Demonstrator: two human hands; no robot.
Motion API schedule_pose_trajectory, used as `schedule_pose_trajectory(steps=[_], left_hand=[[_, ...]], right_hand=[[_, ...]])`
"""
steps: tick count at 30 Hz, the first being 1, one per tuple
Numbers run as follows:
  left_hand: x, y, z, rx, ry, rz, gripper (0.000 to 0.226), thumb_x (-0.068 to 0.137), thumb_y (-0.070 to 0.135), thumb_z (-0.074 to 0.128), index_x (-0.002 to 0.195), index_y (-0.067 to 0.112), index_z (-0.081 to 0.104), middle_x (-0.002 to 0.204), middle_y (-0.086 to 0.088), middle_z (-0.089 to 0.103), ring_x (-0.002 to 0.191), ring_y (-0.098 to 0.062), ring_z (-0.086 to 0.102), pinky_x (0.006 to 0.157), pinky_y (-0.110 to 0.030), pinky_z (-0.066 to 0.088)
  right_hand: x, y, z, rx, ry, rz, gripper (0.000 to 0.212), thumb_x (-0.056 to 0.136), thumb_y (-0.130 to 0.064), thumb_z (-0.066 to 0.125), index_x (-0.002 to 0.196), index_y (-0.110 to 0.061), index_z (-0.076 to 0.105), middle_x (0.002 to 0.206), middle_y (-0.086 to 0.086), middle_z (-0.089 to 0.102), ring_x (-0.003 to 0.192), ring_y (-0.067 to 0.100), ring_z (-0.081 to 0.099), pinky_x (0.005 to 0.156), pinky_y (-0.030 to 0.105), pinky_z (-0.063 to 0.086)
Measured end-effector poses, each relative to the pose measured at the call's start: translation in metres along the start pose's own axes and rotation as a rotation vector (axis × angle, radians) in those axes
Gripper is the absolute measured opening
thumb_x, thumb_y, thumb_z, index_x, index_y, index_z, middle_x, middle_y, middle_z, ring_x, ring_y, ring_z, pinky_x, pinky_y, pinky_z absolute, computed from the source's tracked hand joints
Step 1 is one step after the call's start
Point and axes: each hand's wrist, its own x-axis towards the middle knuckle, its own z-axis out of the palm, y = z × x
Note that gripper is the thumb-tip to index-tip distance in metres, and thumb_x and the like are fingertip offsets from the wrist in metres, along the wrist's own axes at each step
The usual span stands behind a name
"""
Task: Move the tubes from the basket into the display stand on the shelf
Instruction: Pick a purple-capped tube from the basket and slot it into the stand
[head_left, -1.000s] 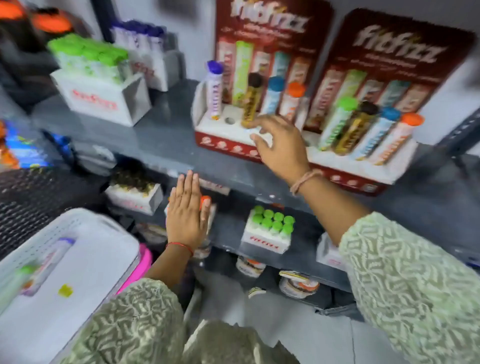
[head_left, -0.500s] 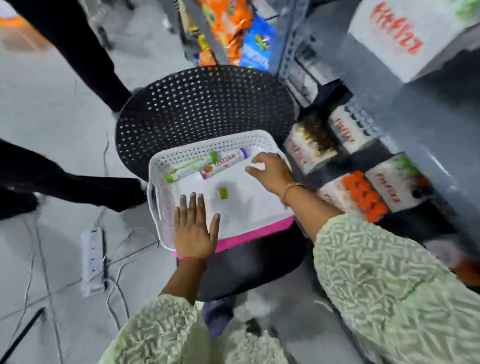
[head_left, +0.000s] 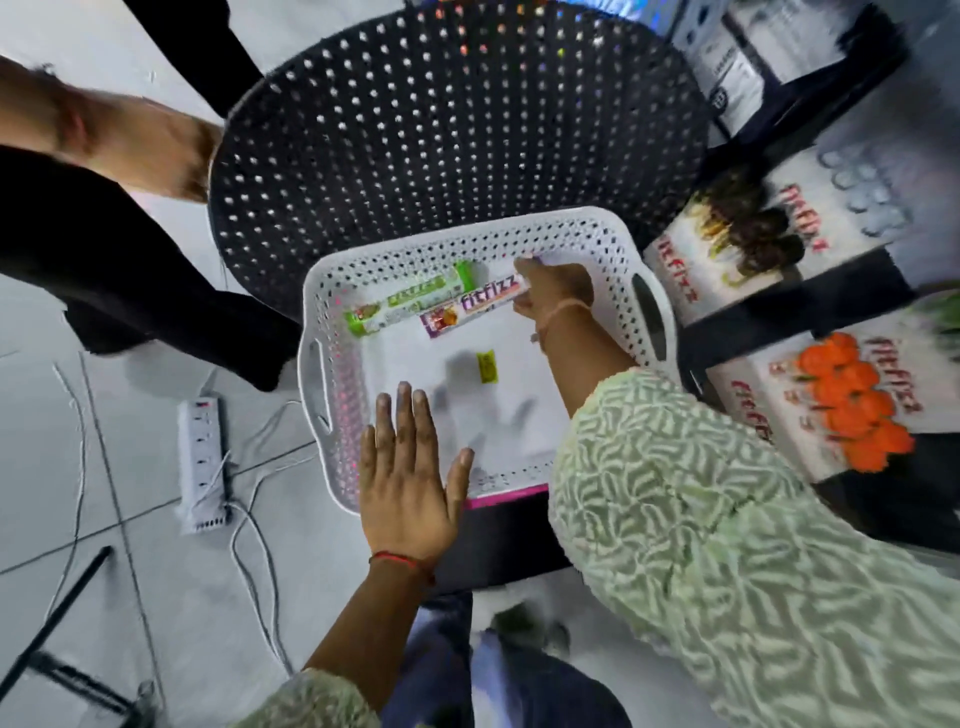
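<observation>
Nearest the camera, the left hand (head_left: 410, 478) lies flat and spread over the near rim of the white basket (head_left: 332, 415), palm down, holding nothing; it was spread the same way half a second ago. Beyond it, the right hand (head_left: 556, 299), which a second ago was up at the display stand on the shelf, has come down into the basket, and its fingers are now curled around the cap end of the purple tube (head_left: 472, 309). The tube looks pinched but not yet lifted, since it lies flat on the basket floor. Just beside it, toward the far wall, lies the green tube (head_left: 410, 304), untouched, and a small yellow tag (head_left: 487, 366) sits near the middle. So two tubes remain to move, by my reading, and the next trip is starting. The basket rests on a black perforated chair (head_left: 457, 119); boxes of tubes (head_left: 841, 395) fill the lower shelves at right.
</observation>
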Motion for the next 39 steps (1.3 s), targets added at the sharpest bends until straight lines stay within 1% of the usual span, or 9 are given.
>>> schedule_pose_trajectory(steps=[7, 14, 18, 21, 27, 30, 32, 36, 39], left_hand=[[0.002, 0.014, -0.014, -0.065, -0.127, 0.007, 0.081, 0.09, 0.057, 0.001, 0.136, -0.004, 0.028, 0.143, -0.026, 0.032, 0.132, -0.042, 0.026, 0.107, -0.054, 0.025], [0.004, 0.158, -0.042, -0.239, -0.121, 0.421, 0.076, 0.093, 0.052, 0.005, 0.133, -0.006, 0.032, 0.14, -0.029, 0.036, 0.131, -0.044, 0.028, 0.106, -0.053, 0.024], [-0.022, 0.271, -0.055, -0.352, -0.078, 0.763, 0.063, 0.092, 0.041, 0.023, 0.134, -0.006, 0.031, 0.14, -0.029, 0.036, 0.132, -0.042, 0.027, 0.108, -0.048, 0.02], [-0.055, 0.34, -0.061, -0.398, -0.101, 1.02, 0.061, 0.089, 0.036, 0.029, 0.133, -0.006, 0.033, 0.14, -0.029, 0.036, 0.132, -0.042, 0.022, 0.108, -0.044, 0.014], [-0.108, 0.412, -0.054, -0.321, -0.142, 1.297, 0.066, 0.09, 0.044, 0.023, 0.134, -0.004, 0.031, 0.142, -0.024, 0.035, 0.132, -0.043, 0.024, 0.108, -0.039, 0.008], [-0.118, 0.418, -0.045, -0.282, -0.176, 1.316, 0.074, 0.091, 0.052, 0.006, 0.137, -0.002, 0.026, 0.145, -0.022, 0.03, 0.134, -0.041, 0.018, 0.109, -0.036, 0.002], [-0.117, 0.416, -0.039, -0.255, -0.175, 1.319, 0.078, 0.089, 0.056, -0.003, 0.138, 0.0, 0.023, 0.147, -0.02, 0.026, 0.135, -0.038, 0.014, 0.11, -0.032, -0.005], [-0.116, 0.416, -0.038, -0.255, -0.19, 1.316, 0.068, 0.088, 0.047, 0.013, 0.137, 0.001, 0.024, 0.146, -0.02, 0.026, 0.138, -0.03, 0.011, 0.109, -0.028, -0.008], [-0.115, 0.415, -0.035, -0.277, -0.16, 1.332, 0.079, 0.084, 0.059, -0.011, 0.139, 0.007, 0.011, 0.149, -0.012, 0.009, 0.137, -0.01, -0.014, 0.109, -0.026, -0.014]], right_hand=[[-0.076, -0.017, -0.101, 0.108, 0.064, -0.362, 0.021, 0.072, -0.011, 0.076, 0.07, -0.015, 0.055, 0.061, 0.007, 0.053, 0.039, 0.011, 0.05, 0.038, 0.017, 0.048], [-0.21, -0.045, -0.277, 0.005, 0.55, -0.66, 0.048, 0.068, -0.034, 0.077, 0.039, -0.017, 0.042, 0.025, -0.006, 0.039, 0.028, 0.004, 0.036, 0.035, 0.017, 0.034], [-0.29, -0.045, -0.37, -0.109, 0.869, -0.698, 0.053, 0.067, -0.043, 0.075, 0.036, -0.016, 0.041, 0.043, 0.025, 0.048, 0.044, 0.027, 0.042, 0.05, 0.039, 0.042], [-0.344, -0.041, -0.431, -0.194, 1.027, -0.692, 0.053, 0.065, -0.04, 0.078, 0.036, -0.013, 0.043, 0.033, 0.001, 0.041, 0.039, 0.004, 0.035, 0.044, 0.023, 0.031], [-0.421, -0.043, -0.521, -0.456, 1.287, -0.501, 0.051, 0.071, -0.042, 0.071, 0.04, -0.015, 0.041, 0.044, 0.007, 0.036, 0.058, 0.025, 0.041, 0.049, 0.03, 0.023], [-0.43, -0.05, -0.548, -0.533, 1.276, -0.501, 0.034, 0.074, -0.032, 0.071, 0.075, 0.003, 0.07, 0.08, 0.026, 0.068, 0.08, 0.032, 0.062, 0.059, 0.03, 0.037], [-0.425, -0.053, -0.559, -0.585, 1.201, -0.49, 0.033, 0.075, -0.025, 0.07, 0.094, 0.001, 0.069, 0.101, 0.022, 0.07, 0.086, 0.026, 0.062, 0.065, 0.027, 0.037], [-0.41, -0.052, -0.568, -0.645, 1.139, -0.432, 0.031, 0.072, -0.017, 0.072, 0.1, -0.003, 0.066, 0.11, 0.017, 0.068, 0.085, 0.019, 0.054, 0.067, 0.02, 0.034], [-0.402, -0.046, -0.568, -0.706, 1.083, -0.434, 0.031, 0.073, -0.013, 0.073, 0.101, -0.002, 0.066, 0.111, 0.016, 0.068, 0.087, 0.02, 0.055, 0.078, 0.026, 0.045]])
